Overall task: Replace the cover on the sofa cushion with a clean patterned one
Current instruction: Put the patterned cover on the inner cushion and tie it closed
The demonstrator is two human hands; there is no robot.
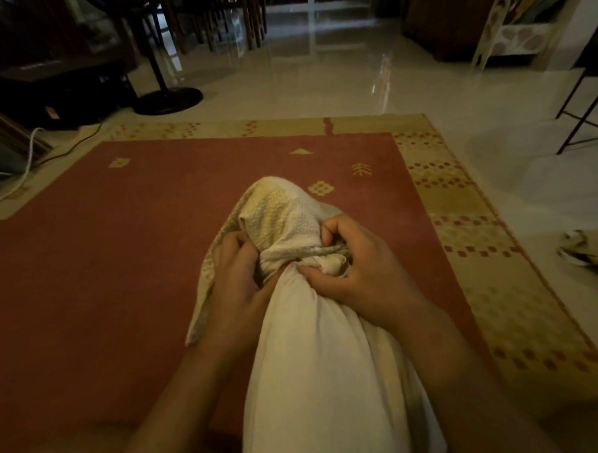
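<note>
Working the cover's mouth along the cushion on the red rug.

I have both hands clenched on the bunched opening of the cream-and-yellow woven patterned cover [276,213]: my left hand [236,280] grips its left side, my right hand [354,265] pinches the gathered hem. The plain white cushion [327,362] lies lengthwise toward the near edge of the red rug [119,234]. I judge it best to move both sides evenly, in short tugs.

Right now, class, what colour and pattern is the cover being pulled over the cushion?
Cream and pale yellow cover, woven checked texture; seen in the head view.
</note>
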